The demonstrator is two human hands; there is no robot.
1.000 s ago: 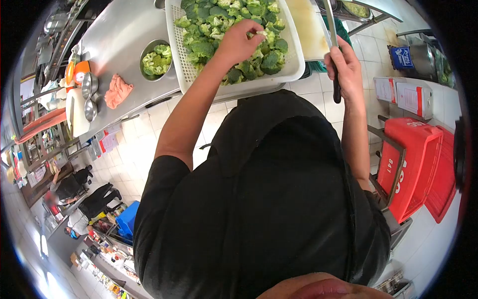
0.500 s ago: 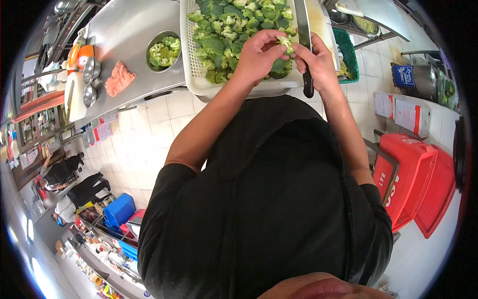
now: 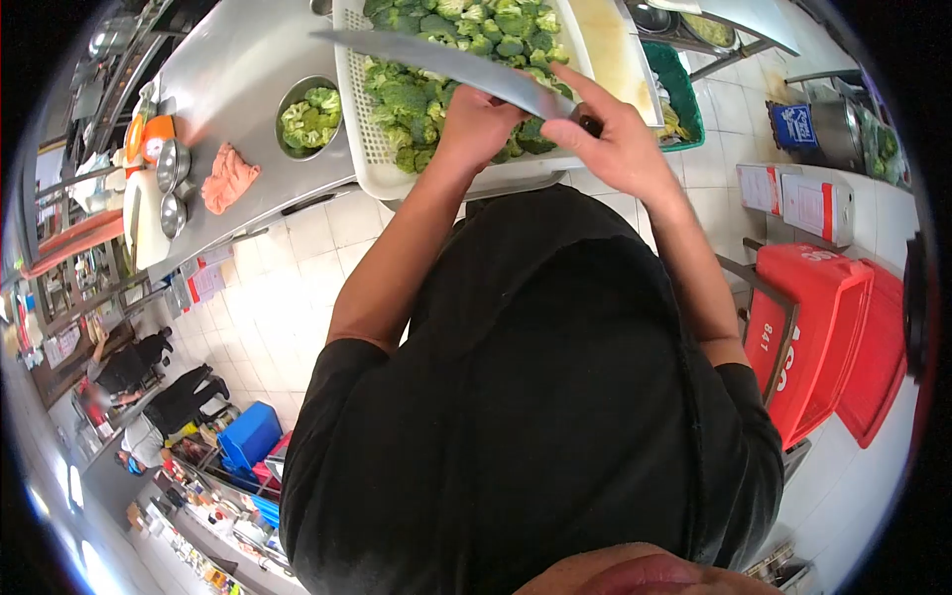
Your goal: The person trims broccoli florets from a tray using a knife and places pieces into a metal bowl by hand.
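Observation:
A long kitchen knife (image 3: 446, 64) lies slantwise above the broccoli, its tip toward the left and its dark handle at my right hand (image 3: 620, 144). That hand grips the knife near the handle, with the index finger stretched along the top. My left hand (image 3: 476, 129) is just below the blade, fingers curled. The blade partly covers those fingers, so what they hold cannot be made out. Beneath both hands, cut broccoli florets (image 3: 402, 94) fill a white perforated tray (image 3: 349, 119).
A steel bowl of broccoli pieces (image 3: 309, 119) and a pink cloth (image 3: 231, 178) rest on the steel counter (image 3: 238, 69). To the right are a green crate (image 3: 684, 109) and, lower down, a red bin (image 3: 813, 337). Two people stand far left.
The knife has swung from upright beside my right hand to slanting leftward over the tray. My hands have moved slightly apart, and the floret between my fingers is no longer visible.

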